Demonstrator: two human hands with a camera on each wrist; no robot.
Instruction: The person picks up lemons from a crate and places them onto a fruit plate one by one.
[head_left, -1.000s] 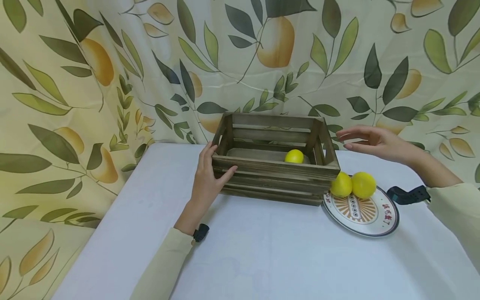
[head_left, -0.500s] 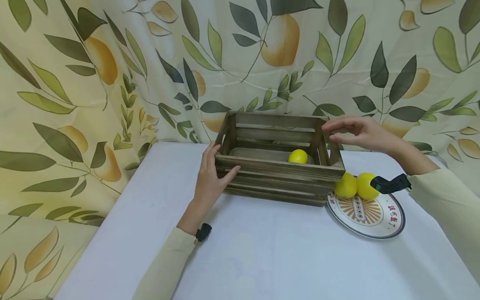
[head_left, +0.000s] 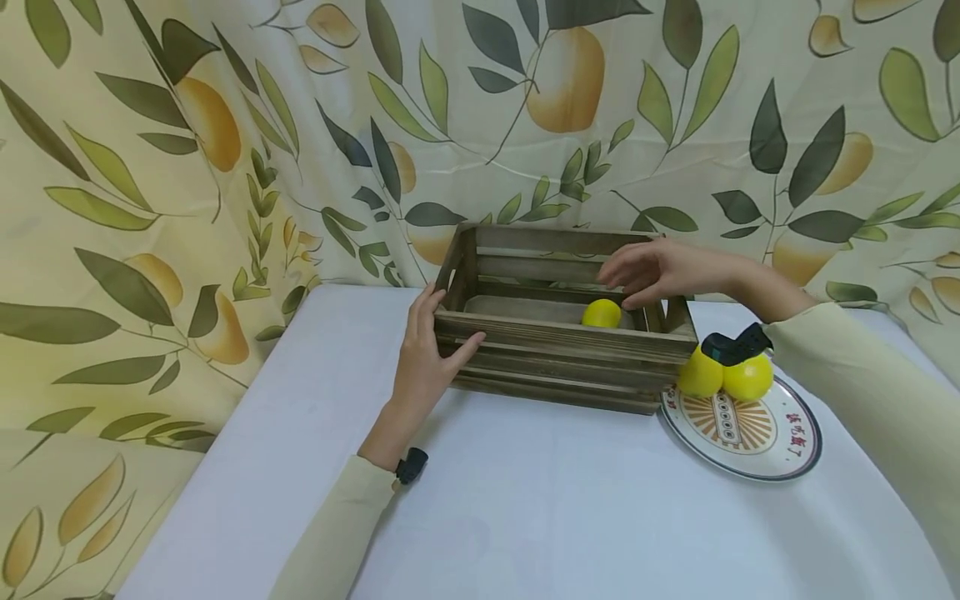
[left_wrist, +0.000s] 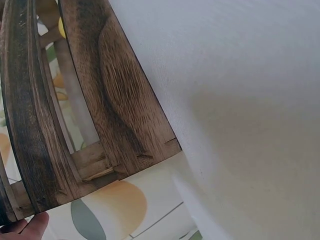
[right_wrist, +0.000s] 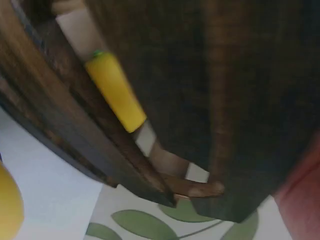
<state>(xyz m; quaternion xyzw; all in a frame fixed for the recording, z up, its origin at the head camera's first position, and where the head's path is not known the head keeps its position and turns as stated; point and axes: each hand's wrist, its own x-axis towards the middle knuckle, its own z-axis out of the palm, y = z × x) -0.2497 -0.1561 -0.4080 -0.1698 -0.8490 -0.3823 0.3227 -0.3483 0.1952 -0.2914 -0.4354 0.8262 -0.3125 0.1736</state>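
Observation:
A brown slatted wooden crate [head_left: 562,358] stands at the back of the table, with one yellow fruit [head_left: 602,313] inside. My left hand [head_left: 420,358] grips the crate's near left corner, thumb across the front slats and fingers at the end panel. In the left wrist view its fingertips [left_wrist: 35,227] meet the end of the wood. Over the crate's right end reaches my right hand [head_left: 678,268], fingers loosely bent and holding nothing, thumb tip close beside the fruit. Through the slats in the right wrist view, the fruit [right_wrist: 116,90] shows a green spot at one end.
Right of the crate lies a round white plate [head_left: 787,454] with an orange ray pattern. Two yellow fruits [head_left: 701,375] sit on it, partly behind my right wrist's strap [head_left: 737,344]. A leaf-and-fruit printed curtain [head_left: 540,100] hangs behind the white-covered table [head_left: 540,500].
My right hand has moved left, from beside the crate across its right end to over the inside, close to the fruit. My left hand has stayed on the corner. The view has shifted slightly.

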